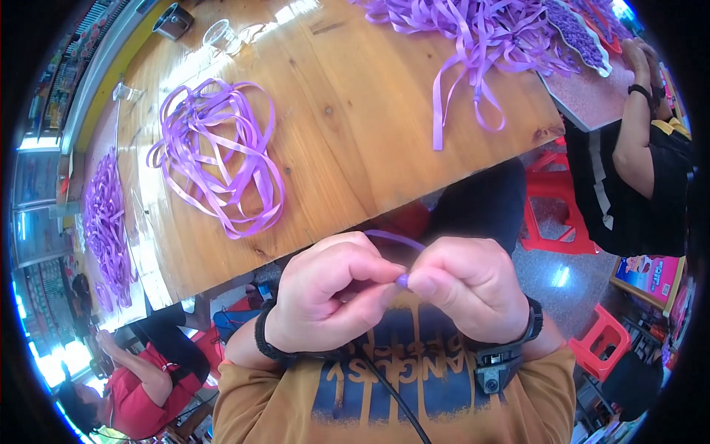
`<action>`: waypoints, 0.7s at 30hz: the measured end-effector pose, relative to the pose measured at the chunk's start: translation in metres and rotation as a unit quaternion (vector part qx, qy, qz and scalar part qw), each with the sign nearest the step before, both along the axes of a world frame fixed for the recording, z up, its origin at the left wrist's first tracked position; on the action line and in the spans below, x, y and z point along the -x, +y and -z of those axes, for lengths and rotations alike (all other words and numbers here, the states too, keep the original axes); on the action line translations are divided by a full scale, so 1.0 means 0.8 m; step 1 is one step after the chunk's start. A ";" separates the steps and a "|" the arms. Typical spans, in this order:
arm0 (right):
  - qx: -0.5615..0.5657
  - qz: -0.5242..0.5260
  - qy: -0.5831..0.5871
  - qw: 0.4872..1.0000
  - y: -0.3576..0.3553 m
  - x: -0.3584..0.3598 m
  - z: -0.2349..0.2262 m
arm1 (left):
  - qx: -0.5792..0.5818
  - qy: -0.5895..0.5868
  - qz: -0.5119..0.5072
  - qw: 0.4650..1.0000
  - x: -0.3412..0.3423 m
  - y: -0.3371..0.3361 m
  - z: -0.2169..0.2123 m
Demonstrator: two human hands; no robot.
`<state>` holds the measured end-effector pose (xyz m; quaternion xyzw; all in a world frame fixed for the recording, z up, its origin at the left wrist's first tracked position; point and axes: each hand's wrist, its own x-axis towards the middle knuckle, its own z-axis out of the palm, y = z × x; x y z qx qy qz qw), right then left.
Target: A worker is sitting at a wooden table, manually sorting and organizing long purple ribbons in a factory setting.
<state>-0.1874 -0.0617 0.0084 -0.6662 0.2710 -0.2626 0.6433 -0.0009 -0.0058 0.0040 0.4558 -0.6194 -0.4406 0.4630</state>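
Between the fingertips of the left hand (329, 296) and the right hand (473, 288), a small purple piece (401, 281) is pinched before the torso (444, 385), just off the near edge of the desk (347, 140). A loose purple ribbon coil (194, 117) is laid at the desk's left; a larger ribbon heap (488, 33) is piled at far right.

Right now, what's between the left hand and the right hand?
In the head view, a small purple bit sits between the fingertips of the left hand and right hand; a purple ribbon arcs across the gap, higher in frame.
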 end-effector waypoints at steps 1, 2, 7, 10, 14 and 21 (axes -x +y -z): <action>-0.013 -0.014 0.020 1.000 -0.001 0.002 -0.002 | 0.047 -0.051 0.004 0.998 0.000 -0.001 -0.001; -0.014 -0.014 0.021 1.000 -0.002 0.003 -0.002 | 0.046 -0.051 0.003 0.998 0.001 -0.001 -0.001; -0.043 -0.038 0.040 0.998 -0.004 0.003 -0.004 | 0.122 -0.118 -0.012 0.985 0.002 -0.003 0.002; -0.070 -0.058 0.019 0.996 -0.006 0.004 -0.004 | 0.128 -0.111 0.010 0.986 0.000 -0.004 0.002; -0.048 -0.053 -0.011 0.997 -0.001 0.000 0.008 | 0.092 -0.085 0.006 0.992 0.001 -0.002 0.003; -0.021 -0.031 -0.043 0.998 0.006 -0.004 0.013 | 0.052 -0.037 0.015 0.998 0.004 0.000 0.003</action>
